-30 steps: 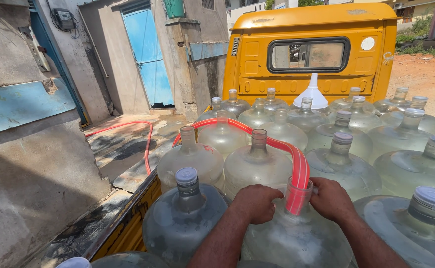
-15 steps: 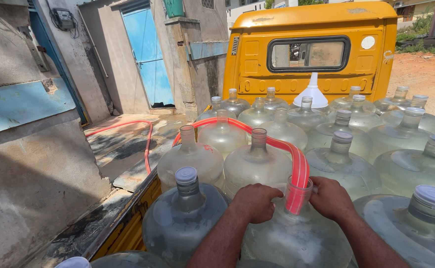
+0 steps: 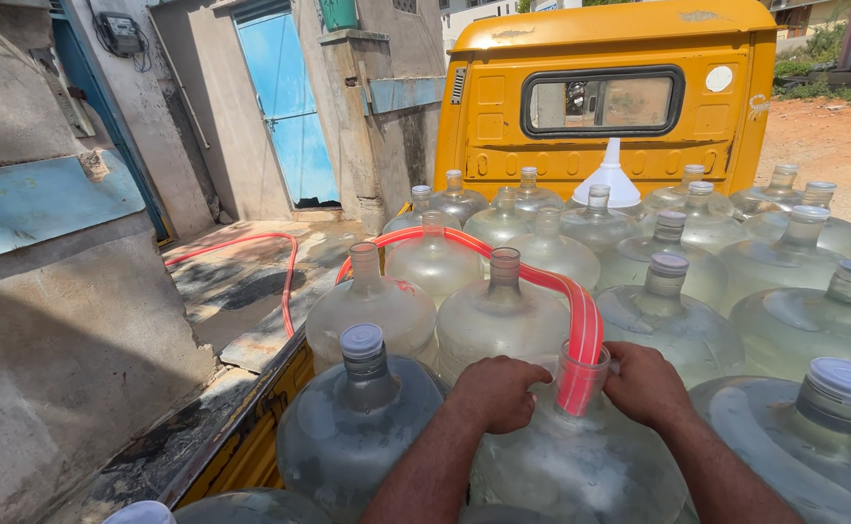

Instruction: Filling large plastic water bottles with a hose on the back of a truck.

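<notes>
A yellow truck cab (image 3: 605, 92) with a small rear window fills the far end of the view, and its open bed is packed with large clear water jugs (image 3: 683, 325) standing upright, shoulder to shoulder, some capped in white and some with bare necks. To the left stand a grey concrete wall (image 3: 47, 320) and a building with a blue door (image 3: 285, 107), with wet pavement between them and the truck. A red hose (image 3: 503, 254) runs from that pavement, climbs over the side of the bed, arches across the tops of the jugs and bends down into the open neck of the nearest jug (image 3: 581, 456), which sits at the bottom centre just in front of the person. The hose end is flattened and sits inside the clear collar of that neck. The left hand (image 3: 496, 391) is curled against the jug's shoulder just left of the neck, fingers closed toward the collar, and the right hand (image 3: 647, 383) grips the collar from the right side, so both hands press on the neck around the hose. A white funnel (image 3: 612, 180) rests upside down on a jug near the cab. Beside the near jug on the left stands a jug with a white cap (image 3: 360, 341).
</notes>
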